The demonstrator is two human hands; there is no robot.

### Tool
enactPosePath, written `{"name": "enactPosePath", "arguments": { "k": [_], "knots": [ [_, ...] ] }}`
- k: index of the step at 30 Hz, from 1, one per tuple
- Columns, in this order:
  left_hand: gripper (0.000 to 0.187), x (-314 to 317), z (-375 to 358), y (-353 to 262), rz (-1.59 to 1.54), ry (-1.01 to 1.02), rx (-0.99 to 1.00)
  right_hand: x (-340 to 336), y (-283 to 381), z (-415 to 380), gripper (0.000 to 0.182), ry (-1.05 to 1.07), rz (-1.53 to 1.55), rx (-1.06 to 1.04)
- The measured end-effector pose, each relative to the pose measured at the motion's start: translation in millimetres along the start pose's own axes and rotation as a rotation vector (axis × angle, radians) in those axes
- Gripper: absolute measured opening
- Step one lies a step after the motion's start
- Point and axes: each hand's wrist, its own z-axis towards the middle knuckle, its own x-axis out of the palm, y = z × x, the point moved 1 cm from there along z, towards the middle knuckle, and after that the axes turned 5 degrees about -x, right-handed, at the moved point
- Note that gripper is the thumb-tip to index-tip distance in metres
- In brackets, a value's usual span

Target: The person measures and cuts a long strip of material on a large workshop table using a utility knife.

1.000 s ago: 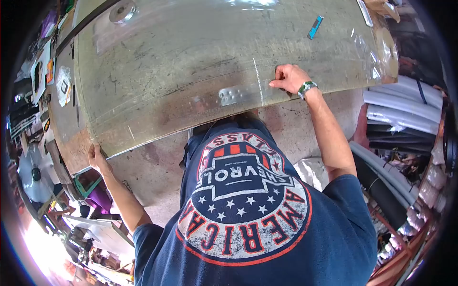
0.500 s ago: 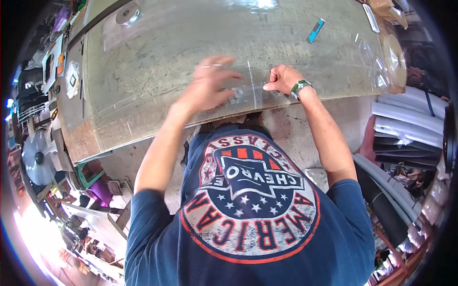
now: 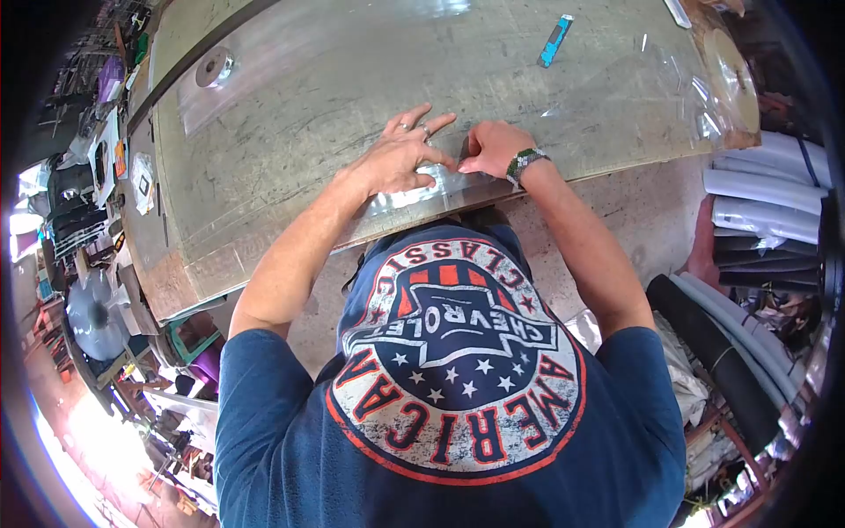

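The left hand [image 3: 400, 158] lies flat and open on the clear plastic sheet [image 3: 414, 189] at the near edge of the worn table [image 3: 290, 97], fingers spread and pointing toward the far side, palm pressing down rather than gripping; a ring shows on one finger. Just to its right, the right hand [image 3: 488, 148] rests on the same sheet with the fingers curled, the fingertips touching or nearly touching the left hand's index finger; whether it pinches the sheet or only presses it cannot be told. A green beaded wristband [image 3: 525, 161] circles the right wrist. The sheet runs along the near edge of the table under both hands, glinting below the left palm. On the far side of the table, a small blue tool [image 3: 555, 40] lies to the right of centre, and a round metal disc [image 3: 214, 68] sits at the far left. Crumpled clear film [image 3: 695, 79] covers the right end of the table. Grey rolls [image 3: 766, 189] are stacked to the right, off the table.
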Motion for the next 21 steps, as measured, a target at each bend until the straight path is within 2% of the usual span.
{"name": "enactPosePath", "arguments": {
  "k": [4,6,8,10,13,16,19,21],
  "knots": [
    [0.048,-2,0,-2,-0.033,0.012,-0.035,-39,-35,5,0.032,-0.044,0.054,-0.006],
    [0.047,-1,-1,-4,-0.058,0.011,-0.059,-64,-88,24,0.028,-0.416,0.095,-0.133],
    [0.049,-1,1,-5,-0.068,0.017,-0.081,-92,-138,44,0.040,-0.735,-0.218,-0.203],
    [0.051,-1,2,-8,-0.074,0.026,-0.114,-112,-181,60,0.053,-0.729,-0.456,-0.272],
    [0.053,-3,5,-12,-0.092,0.039,-0.158,-130,-213,71,0.046,-0.628,-0.547,-0.457],
    [0.051,-5,5,-15,-0.049,0.049,-0.173,-157,-209,75,0.030,-0.324,-0.528,-0.530],
    [0.049,-5,4,-18,-0.045,0.038,-0.188,-180,-198,76,0.017,-0.114,-0.613,-0.525],
    [0.048,-3,3,-17,-0.042,0.023,-0.185,-192,-187,74,0.014,-0.079,-0.584,-0.487]
  ]
}}
